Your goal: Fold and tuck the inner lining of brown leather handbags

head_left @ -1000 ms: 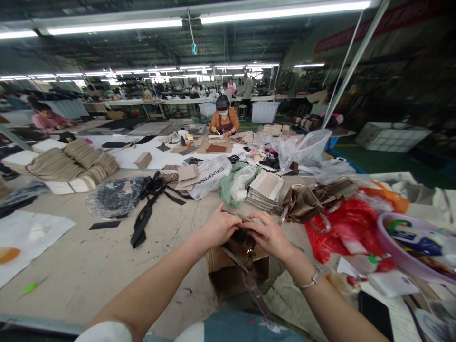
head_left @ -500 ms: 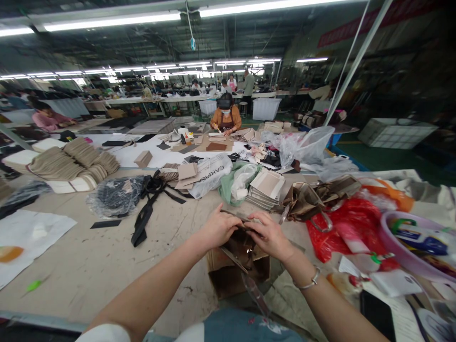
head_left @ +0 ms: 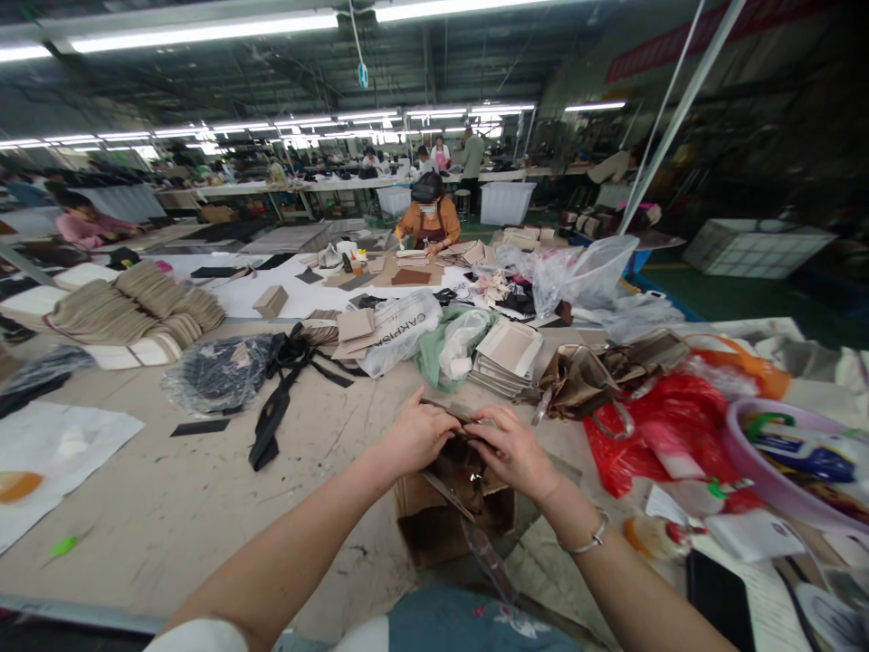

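At the near side of the table, a brown bag [head_left: 434,521] stands close to my body with its dark inside partly showing. My left hand [head_left: 424,435] pinches the bag's upper edge, thumb and fingers pressed together. Opposite it, my right hand [head_left: 506,448] grips the same edge, its fingers bent over the material. The fingertips of both hands almost meet. A clear-looking strap [head_left: 487,557] hangs down the bag's near side. Whatever lies right under the fingertips is hidden.
Stacked beige panels [head_left: 506,358] and more brown bags [head_left: 577,380] lie beyond my hands. To the right are a red plastic bag [head_left: 652,426], a purple basin [head_left: 740,444] and a black phone [head_left: 720,598]. Black straps [head_left: 272,426] lie left. A co-worker [head_left: 427,217] sits across the table.
Both hands stay nearly still on the bag's edge. The view has shifted very slightly. Across the table, the co-worker's head has lifted a little.
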A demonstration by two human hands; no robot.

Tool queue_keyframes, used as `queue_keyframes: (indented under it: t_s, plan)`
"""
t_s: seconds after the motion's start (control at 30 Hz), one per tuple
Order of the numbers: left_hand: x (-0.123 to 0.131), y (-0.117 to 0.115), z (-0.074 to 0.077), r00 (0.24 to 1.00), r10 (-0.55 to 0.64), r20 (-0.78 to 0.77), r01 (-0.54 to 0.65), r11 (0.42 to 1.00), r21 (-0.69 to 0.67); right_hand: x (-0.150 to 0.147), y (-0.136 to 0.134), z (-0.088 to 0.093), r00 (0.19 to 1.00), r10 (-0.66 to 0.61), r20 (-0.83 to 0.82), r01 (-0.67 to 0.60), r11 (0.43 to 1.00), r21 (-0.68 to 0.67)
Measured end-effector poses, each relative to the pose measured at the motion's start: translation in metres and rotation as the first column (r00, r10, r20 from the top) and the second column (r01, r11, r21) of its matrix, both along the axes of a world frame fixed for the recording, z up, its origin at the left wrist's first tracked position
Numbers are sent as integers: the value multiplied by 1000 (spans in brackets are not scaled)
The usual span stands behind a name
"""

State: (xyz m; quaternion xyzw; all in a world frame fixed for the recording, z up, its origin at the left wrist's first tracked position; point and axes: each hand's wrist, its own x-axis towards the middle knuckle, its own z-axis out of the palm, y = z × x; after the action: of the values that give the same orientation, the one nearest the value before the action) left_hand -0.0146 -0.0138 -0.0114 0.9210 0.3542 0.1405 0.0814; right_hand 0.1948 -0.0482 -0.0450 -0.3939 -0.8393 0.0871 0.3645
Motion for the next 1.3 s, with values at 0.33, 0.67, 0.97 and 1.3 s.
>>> queue_keyframes:
  t_s: [0.33,0.67,0.97,1.3]
  plan:
    - [1,0,3,1000,-2,25,3,999,-33,-2,0,0,1000,-11,-9,11,1000,-11]
    - [5,2,3,993,79,86,-83,996,45,-11,-1,-6,986,-73,-147,63,995,-71]
    - [2,9,9,995,94,23,-89,984,-152,-17,-3,-8,955,-141,-261,101,982,-162]
    - [9,11,2,990,142,-10,-142,983,-114,-11,-4,-20,909,-309,-281,236,935,-264]
